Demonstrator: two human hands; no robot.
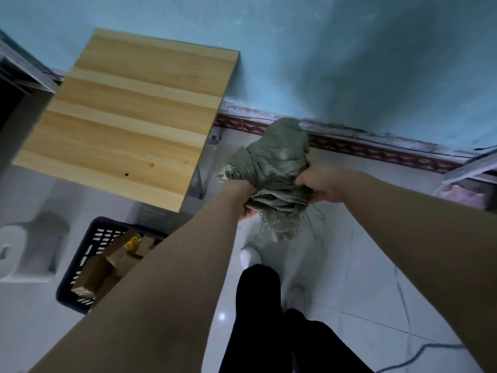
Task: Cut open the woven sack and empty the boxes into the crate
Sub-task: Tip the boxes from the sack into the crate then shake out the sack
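By my read the emptying is done. The boxes (92,273) lie in the crate (88,246) on the floor at lower left, and the sack (274,162) hangs limp and bunched in the air, over the floor near the wall. My left grip (246,201) clenches its lower folds and my right grip (320,184) pinches its right side. Next I'd wad it tighter and set it aside, minding the frayed threads that dangle below. The wooden surface (129,109) stands against a turquoise wall (349,63). The floor (363,278) is glossy white tile.
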